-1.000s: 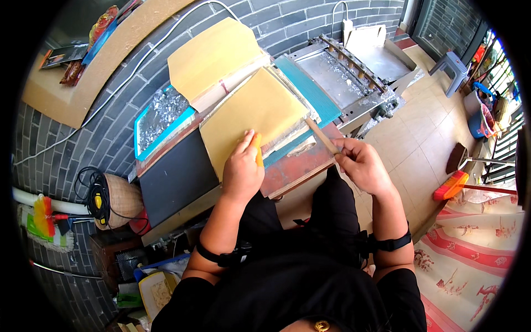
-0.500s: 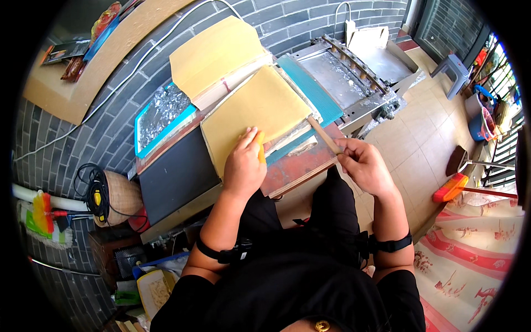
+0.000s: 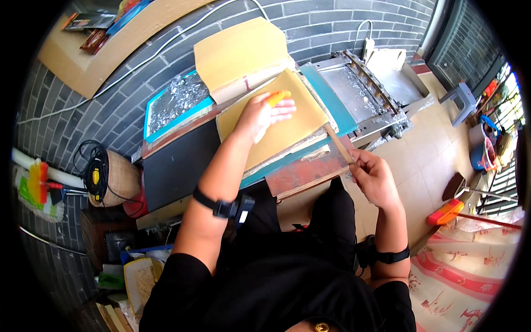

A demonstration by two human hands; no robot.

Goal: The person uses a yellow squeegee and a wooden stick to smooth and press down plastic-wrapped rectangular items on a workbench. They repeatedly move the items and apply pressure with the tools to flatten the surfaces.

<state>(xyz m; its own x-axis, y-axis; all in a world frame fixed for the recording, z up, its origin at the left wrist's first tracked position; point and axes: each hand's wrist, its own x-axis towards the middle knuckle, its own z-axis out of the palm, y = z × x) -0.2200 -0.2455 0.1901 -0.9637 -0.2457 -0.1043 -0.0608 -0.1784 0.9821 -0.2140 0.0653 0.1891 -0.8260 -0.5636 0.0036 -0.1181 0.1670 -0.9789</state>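
My left hand (image 3: 259, 119) is over the yellow-tan sheet (image 3: 301, 108), its fingers stretched out and the palm partly turned up. A yellow-orange cover (image 3: 278, 98), seemingly a finger cot, sits on its thumb. The sheet lies on top of a stack of papers with ragged edges on the bench. My right hand (image 3: 376, 177) pinches the near end of a thin, flat wooden stick (image 3: 338, 144). The stick's far tip is at the right corner of the sheet.
Behind the stack lies a folded tan sheet (image 3: 243, 52). A blue-framed tray (image 3: 148, 124) of crumpled silvery foil stands at left, beside a dark board (image 3: 182, 163). A teal ribbed mat (image 3: 326, 91) lies under the stack; right of it is a metal frame (image 3: 354, 94).
My left hand has moved up across the sheet and turned from palm down to partly palm up. My right hand keeps hold of the stick at the sheet's corner. The whole view has shifted slightly.
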